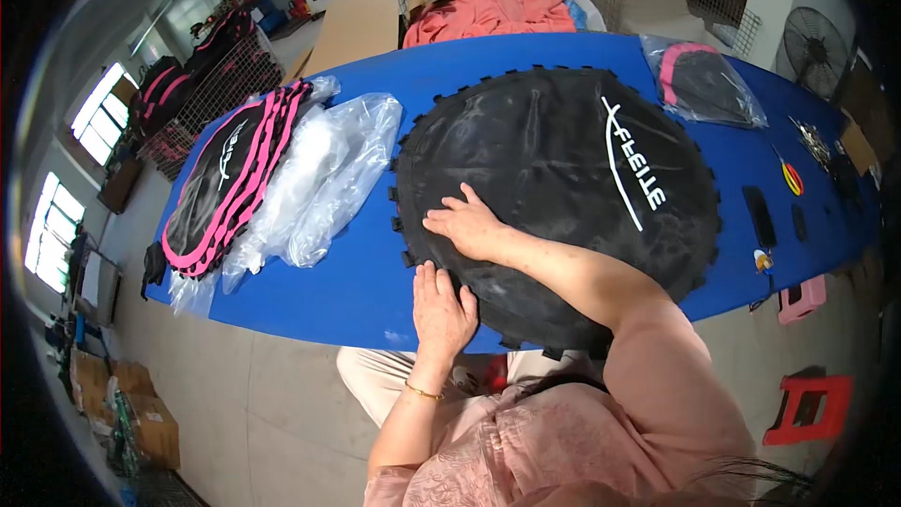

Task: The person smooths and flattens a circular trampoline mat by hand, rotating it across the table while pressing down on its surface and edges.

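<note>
A large round black mat lies flat on the blue table, with short tabs all around its edge and white lettering on its right part. My right hand rests palm down on the left part of the mat, thumb spread from the fingers. Just below, my left hand lies at the mat's lower left edge, fingers straight and side by side, partly over the blue tabletop. Neither hand grips anything. My right forearm covers part of the mat's lower side.
On the blue table, a stack of pink-edged black mats and clear plastic bags lie left. A bagged black-and-pink piece is at the back right. A black phone-like object lies right. A red stool stands below.
</note>
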Demonstrator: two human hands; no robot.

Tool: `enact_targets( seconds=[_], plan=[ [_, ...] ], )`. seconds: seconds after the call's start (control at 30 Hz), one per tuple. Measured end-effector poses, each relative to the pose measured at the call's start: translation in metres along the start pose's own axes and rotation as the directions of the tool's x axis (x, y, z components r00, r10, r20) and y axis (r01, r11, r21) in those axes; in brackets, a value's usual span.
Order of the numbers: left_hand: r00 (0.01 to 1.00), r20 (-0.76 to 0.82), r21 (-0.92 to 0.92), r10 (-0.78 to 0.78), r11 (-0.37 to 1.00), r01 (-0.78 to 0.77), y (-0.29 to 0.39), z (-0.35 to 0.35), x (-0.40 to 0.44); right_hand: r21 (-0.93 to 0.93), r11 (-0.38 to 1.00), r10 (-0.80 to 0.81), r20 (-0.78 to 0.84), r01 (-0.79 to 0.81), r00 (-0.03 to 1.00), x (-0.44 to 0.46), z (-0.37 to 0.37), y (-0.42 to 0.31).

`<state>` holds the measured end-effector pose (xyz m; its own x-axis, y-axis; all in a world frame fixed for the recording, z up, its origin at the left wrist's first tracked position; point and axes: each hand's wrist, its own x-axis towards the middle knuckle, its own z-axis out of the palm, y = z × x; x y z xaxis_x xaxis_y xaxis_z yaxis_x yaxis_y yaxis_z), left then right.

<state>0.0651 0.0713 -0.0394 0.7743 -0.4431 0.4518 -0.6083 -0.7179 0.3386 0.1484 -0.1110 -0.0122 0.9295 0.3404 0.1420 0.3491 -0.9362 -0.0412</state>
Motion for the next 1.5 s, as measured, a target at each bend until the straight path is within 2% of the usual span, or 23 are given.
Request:
enact_targets(
  seconds=[0.07, 0.23, 0.37, 0.4, 0.43, 0.57, 0.63, 0.7, 0.73, 0.8, 0.87, 0.9, 0.97, 1.1, 1.13, 1.17, 1.27, 1.3, 1.5],
  plan=[
    [1.0, -0.013, -0.01, 0.011, 1.0, -0.011, -0.004, 0.004, 0.0, 0.013, 1.0, -0.027, 0.035, 0.027, 0.999, -0.034, -0.015, -0.006],
    [1.0, -0.01, 0.004, 0.01, 1.0, -0.01, -0.004, 0.003, -0.001, 0.031, 0.999, 0.041, 0.063, -0.044, 0.997, -0.131, -0.04, -0.007],
    [0.999, -0.038, -0.007, 0.028, 1.0, -0.028, -0.006, 0.003, -0.001, 0.092, 0.987, 0.135, -0.035, -0.131, 0.99, -0.221, -0.047, 0.008],
    [0.999, -0.047, -0.012, 0.027, 1.0, -0.028, -0.008, 0.006, -0.002, 0.078, 0.988, 0.14, -0.133, -0.131, 0.981, -0.245, -0.035, 0.019],
    [0.999, -0.044, -0.009, 0.032, 0.999, -0.033, -0.007, 0.004, -0.002, 0.043, 0.972, 0.234, -0.089, -0.231, 0.968, -0.259, -0.056, 0.013],
    [0.997, -0.057, -0.016, 0.049, 0.999, -0.05, -0.009, 0.006, -0.003, -0.015, 0.864, 0.497, -0.149, -0.504, 0.855, -0.318, -0.055, 0.042],
    [0.998, -0.035, -0.002, 0.052, 0.999, -0.052, -0.01, 0.006, -0.002, -0.052, 0.821, 0.554, -0.17, -0.569, 0.815, -0.329, -0.051, 0.044],
    [0.998, -0.038, -0.006, 0.059, 0.998, -0.059, -0.01, 0.006, -0.002, -0.032, 0.859, 0.493, -0.215, -0.511, 0.843, -0.325, -0.041, 0.038],
    [0.998, -0.032, -0.006, 0.058, 0.998, -0.058, -0.011, 0.006, -0.002, -0.065, 0.872, 0.479, -0.094, -0.485, 0.873, -0.306, -0.061, 0.02],
    [0.997, -0.03, -0.006, 0.07, 0.998, -0.07, -0.016, 0.009, -0.003, 0.008, 0.928, 0.371, -0.097, -0.372, 0.924, -0.283, -0.053, 0.004],
    [0.998, -0.007, -0.015, 0.054, 0.998, -0.055, -0.016, 0.009, -0.002, 0.032, 0.943, 0.328, 0.059, -0.33, 0.943, -0.253, -0.062, -0.02],
    [0.999, -0.001, -0.027, 0.045, 0.999, -0.045, -0.016, 0.008, -0.002, 0.069, 0.974, 0.221, -0.114, -0.215, 0.968, -0.249, -0.035, -0.021],
    [0.997, -0.005, -0.009, 0.079, 0.997, -0.079, -0.02, 0.008, -0.004, 0.071, 0.984, 0.174, -0.144, -0.165, 0.974, -0.232, -0.028, -0.032],
    [0.979, 0.023, -0.015, 0.203, 0.979, -0.203, 0.012, -0.004, -0.016, 0.158, 0.975, 0.169, -0.065, -0.156, 0.984, -0.225, -0.045, -0.039],
    [0.968, 0.012, -0.118, 0.25, 0.962, -0.246, 0.028, -0.006, -0.02, 0.182, 0.972, 0.17, -0.09, -0.152, 0.981, -0.225, -0.038, -0.037],
    [0.958, 0.069, -0.192, 0.279, 0.946, -0.261, 0.045, -0.011, -0.024, 0.241, 0.958, 0.189, -0.134, -0.152, 0.973, -0.225, -0.031, -0.036],
    [0.92, 0.211, -0.428, 0.331, 0.877, -0.218, 0.082, -0.01, -0.03, 0.367, 0.924, 0.208, -0.248, -0.107, 0.946, -0.225, -0.024, -0.034],
    [0.912, 0.266, -0.443, 0.313, 0.88, -0.173, 0.094, -0.014, -0.03, 0.387, 0.918, 0.202, -0.271, -0.086, 0.941, -0.224, -0.025, -0.032],
    [0.889, 0.313, -0.443, 0.336, 0.879, -0.176, 0.09, -0.009, -0.029, 0.444, 0.892, 0.209, -0.231, -0.088, 0.95, -0.233, -0.026, -0.031]
  ],
)
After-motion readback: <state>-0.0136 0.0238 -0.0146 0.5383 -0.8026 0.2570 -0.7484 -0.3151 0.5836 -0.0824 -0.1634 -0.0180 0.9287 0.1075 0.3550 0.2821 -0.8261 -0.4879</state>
